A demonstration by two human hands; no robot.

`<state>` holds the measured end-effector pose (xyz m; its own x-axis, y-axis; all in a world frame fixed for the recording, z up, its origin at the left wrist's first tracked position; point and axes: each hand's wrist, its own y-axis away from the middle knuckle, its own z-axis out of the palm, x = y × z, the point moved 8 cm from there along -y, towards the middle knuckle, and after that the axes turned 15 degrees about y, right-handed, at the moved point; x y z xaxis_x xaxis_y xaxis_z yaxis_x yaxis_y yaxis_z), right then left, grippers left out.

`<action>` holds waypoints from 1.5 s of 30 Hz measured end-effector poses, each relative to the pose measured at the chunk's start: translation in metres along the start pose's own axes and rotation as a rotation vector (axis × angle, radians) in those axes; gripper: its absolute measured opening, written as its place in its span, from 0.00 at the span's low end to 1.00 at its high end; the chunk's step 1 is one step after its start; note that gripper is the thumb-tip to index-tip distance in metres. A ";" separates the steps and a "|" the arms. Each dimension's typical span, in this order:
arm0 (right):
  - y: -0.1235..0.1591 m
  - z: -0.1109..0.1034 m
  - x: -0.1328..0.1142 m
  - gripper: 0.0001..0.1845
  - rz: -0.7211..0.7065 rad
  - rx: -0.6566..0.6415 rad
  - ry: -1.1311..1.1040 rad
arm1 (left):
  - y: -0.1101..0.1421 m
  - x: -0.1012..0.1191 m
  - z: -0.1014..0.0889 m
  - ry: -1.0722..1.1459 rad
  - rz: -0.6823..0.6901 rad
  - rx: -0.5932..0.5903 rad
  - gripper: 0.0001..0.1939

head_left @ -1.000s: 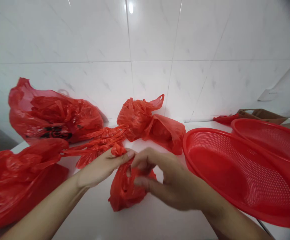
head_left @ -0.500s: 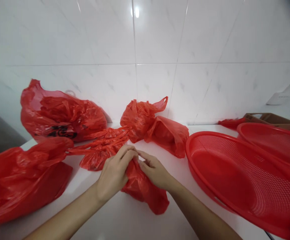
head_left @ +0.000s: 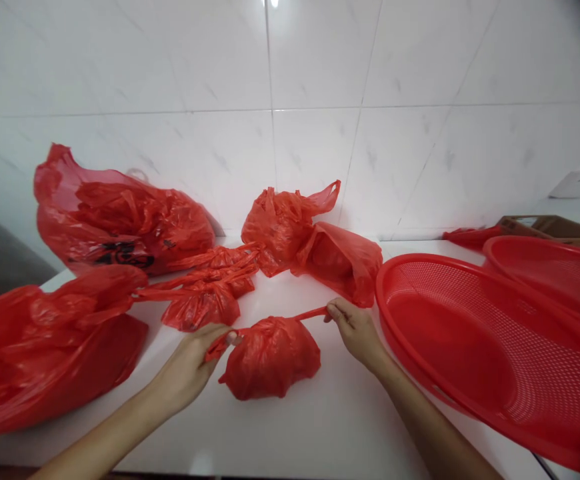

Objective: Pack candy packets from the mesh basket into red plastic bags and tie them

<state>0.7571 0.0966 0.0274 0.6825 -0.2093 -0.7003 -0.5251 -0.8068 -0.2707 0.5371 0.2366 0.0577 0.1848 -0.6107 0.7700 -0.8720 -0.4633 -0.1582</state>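
A small filled red plastic bag point(head_left: 273, 363) rests on the white table in front of me, gathered at its top, its contents hidden. My left hand point(head_left: 195, 360) is closed on one handle of this bag, to the left of the gathered top. Out to the right, my right hand point(head_left: 355, 330) pinches the other handle, which is stretched thin and taut. Just beyond my left hand lie smaller tied red bags point(head_left: 203, 305). Behind the held bag stand another red bag point(head_left: 277, 227) and a red bag on its side point(head_left: 340, 257).
Large red bags fill the left side, one at the back point(head_left: 125, 220) and one nearer point(head_left: 50, 353). On the right sits a red plastic basket point(head_left: 450, 347), with a second basket point(head_left: 560, 280) behind it. A cardboard box point(head_left: 555, 230) is at the far right against the tiled wall point(head_left: 315, 160).
My hands, together over the bag before, have moved apart to left and right, each drawing a handle outward. The bag now sits upright and rounded, its top cinched.
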 end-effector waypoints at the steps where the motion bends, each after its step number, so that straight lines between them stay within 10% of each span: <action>1: -0.002 0.004 0.012 0.19 0.043 -0.007 -0.005 | 0.002 -0.007 0.001 0.025 -0.029 -0.005 0.10; 10: -0.010 0.067 -0.013 0.18 0.101 -0.031 0.260 | -0.053 -0.029 0.042 0.045 -0.055 0.234 0.19; 23: -0.048 0.082 0.046 0.08 0.183 -0.106 0.548 | -0.102 -0.090 0.065 -0.430 -0.342 0.003 0.18; 45: -0.006 0.091 0.044 0.13 0.037 -0.216 0.775 | -0.063 -0.073 0.092 -0.703 -0.083 -0.209 0.14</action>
<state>0.7441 0.1420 -0.0623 0.8669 -0.4978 -0.0277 -0.4985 -0.8643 -0.0672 0.6201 0.2512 -0.0459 0.4397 -0.8788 0.1855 -0.8976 -0.4369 0.0581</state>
